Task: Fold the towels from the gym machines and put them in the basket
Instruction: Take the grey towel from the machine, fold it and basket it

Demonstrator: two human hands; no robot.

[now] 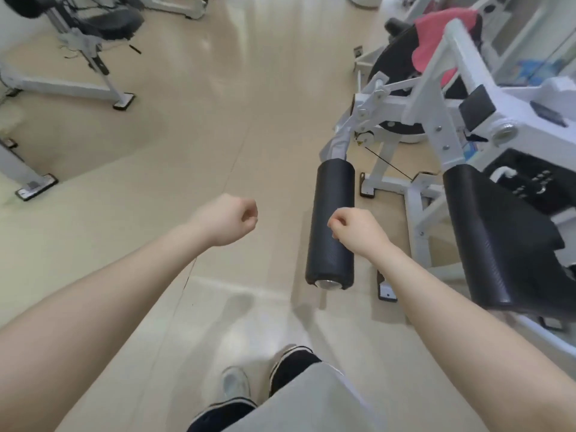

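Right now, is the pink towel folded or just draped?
Draped, not folded: the pink towel hangs crumpled over the black pad on the machine.

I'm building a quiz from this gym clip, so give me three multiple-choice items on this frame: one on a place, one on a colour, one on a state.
1. Where does the towel lie?
A. on the floor
B. draped over the machine at upper right
C. in a basket

2. What colour is that towel?
A. pink-red
B. green
C. white

3. What are the left hand and right hand holding?
A. a towel each
B. one towel between them
C. nothing

Answers:
1 B, it hangs over the black pad behind the white frame.
2 A, it shows pink-red against the black pad.
3 C, both hands have curled fingers with nothing in them, in front of the black roller pad.
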